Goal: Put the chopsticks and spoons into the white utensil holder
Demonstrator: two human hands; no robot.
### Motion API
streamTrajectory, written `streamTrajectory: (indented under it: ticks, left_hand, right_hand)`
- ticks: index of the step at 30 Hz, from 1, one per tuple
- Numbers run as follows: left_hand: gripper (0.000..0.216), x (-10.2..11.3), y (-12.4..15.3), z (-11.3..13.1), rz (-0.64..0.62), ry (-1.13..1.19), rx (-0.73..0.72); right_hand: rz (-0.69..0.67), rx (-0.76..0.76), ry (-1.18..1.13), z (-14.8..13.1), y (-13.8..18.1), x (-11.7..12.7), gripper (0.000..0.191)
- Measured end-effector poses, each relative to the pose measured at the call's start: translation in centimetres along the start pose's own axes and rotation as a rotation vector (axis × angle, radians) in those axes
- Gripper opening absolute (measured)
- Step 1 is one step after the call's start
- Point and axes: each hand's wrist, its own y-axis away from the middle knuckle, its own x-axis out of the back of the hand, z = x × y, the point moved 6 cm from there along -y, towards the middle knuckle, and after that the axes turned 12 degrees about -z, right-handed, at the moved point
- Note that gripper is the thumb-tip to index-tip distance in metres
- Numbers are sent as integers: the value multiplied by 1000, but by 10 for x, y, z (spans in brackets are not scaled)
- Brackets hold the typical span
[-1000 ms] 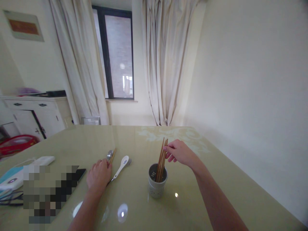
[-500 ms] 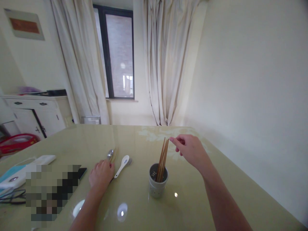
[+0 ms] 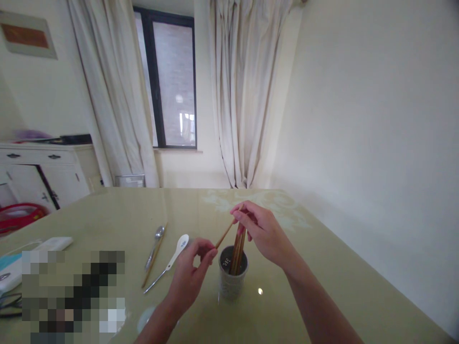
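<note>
A single wooden chopstick (image 3: 225, 233) slants above the left rim of a grey cup-shaped holder (image 3: 233, 286). My left hand (image 3: 190, 267) pinches its lower end between thumb and fingers. Near its upper end, my right hand (image 3: 260, 229) has thumb and fingers closed on the same stick. Several more chopsticks (image 3: 237, 253) stand upright in the holder, their tops partly hidden behind my right fingers. Left of my left hand lie a white spoon (image 3: 182, 242) with a thin metal handle, another chopstick (image 3: 154, 258) and a metal spoon (image 3: 158, 233).
A glossy greenish table (image 3: 304, 296) fills the lower view. On its left are a white device (image 3: 39, 258), dark-framed glasses (image 3: 12, 303) and a blurred-out patch. Beyond the table stand a white cabinet (image 3: 68, 165) and a red basket (image 3: 23, 217), with a wall on the right.
My left hand has left the cutlery on the left and come right to the holder, now gripping a chopstick's end. My right hand has moved left and closed on that chopstick.
</note>
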Motion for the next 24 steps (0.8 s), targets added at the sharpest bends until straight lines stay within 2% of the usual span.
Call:
streamTrajectory:
  ticks: [2, 5, 8, 10, 13, 16, 19, 24]
  left_hand:
    - [32, 0, 1, 3, -16, -8, -24]
    - [39, 20, -7, -8, 40, -95, 8]
    - [35, 54, -16, -39, 122, -376, 182]
    - [29, 75, -17, -63, 116, -680, 328]
    - [32, 98, -8, -94, 60, -1051, 562]
    - [37, 107, 3, -112, 0, -1153, 715]
    - [41, 108, 7, -120, -33, -1150, 779]
    - [42, 109, 5, -125, -61, -1146, 787]
  right_hand:
    - [32, 39, -95, -2, 0, 4, 26]
    - [240, 140, -174, -9, 7, 31, 29]
    - [460, 211, -130, -17, 22, 64, 27]
    - [507, 212, -60, -20, 29, 78, 27]
    - [430, 148, -7, -17, 29, 81, 29]
    - [308, 72, 22, -8, 20, 68, 32]
    - [226, 31, 87, 1, 10, 51, 30]
    - [113, -44, 195, 17, -4, 26, 19]
